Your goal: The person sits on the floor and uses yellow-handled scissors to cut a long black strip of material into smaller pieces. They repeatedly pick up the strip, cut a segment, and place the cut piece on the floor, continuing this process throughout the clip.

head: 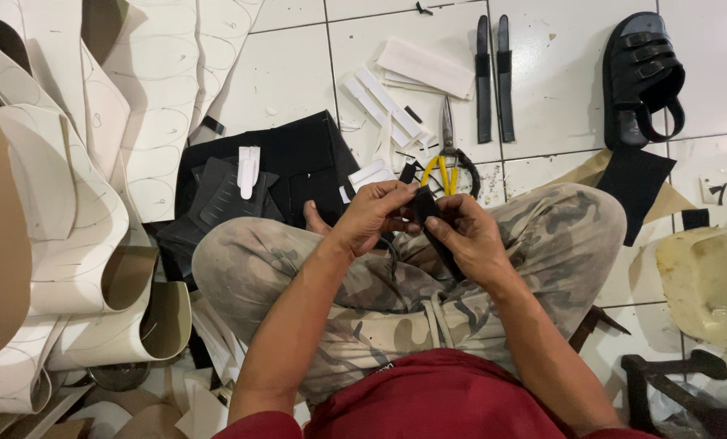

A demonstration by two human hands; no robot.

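1. I sit cross-legged on the white tiled floor (pixel 290 73) in camouflage trousers (pixel 396 301), and both my hands meet above my lap.
2. My left hand (pixel 372 215) is closed on the upper end of a black strap (pixel 430 219), pinching it between thumb and fingertips.
3. My right hand (pixel 469 236) is closed on the same strap just beside the left; the strap runs down under that palm towards my knee.
4. Just beyond my hands, scissors with yellow handles (pixel 448 158) lie on the floor, blades pointing away from me.
5. White strips (pixel 396 102) lie scattered near the scissors, and two long black strips (pixel 494 77) lie side by side to their right.
6. A black sandal with buckled straps (pixel 642 77) sits at the far right, well apart from my hands.
7. A pile of black material (pixel 298 162) lies in front of my left knee, with a small white piece (pixel 248 169) resting on it.
8. Curled cream sheets marked with traced outlines (pixel 71 187) are stacked at my left.
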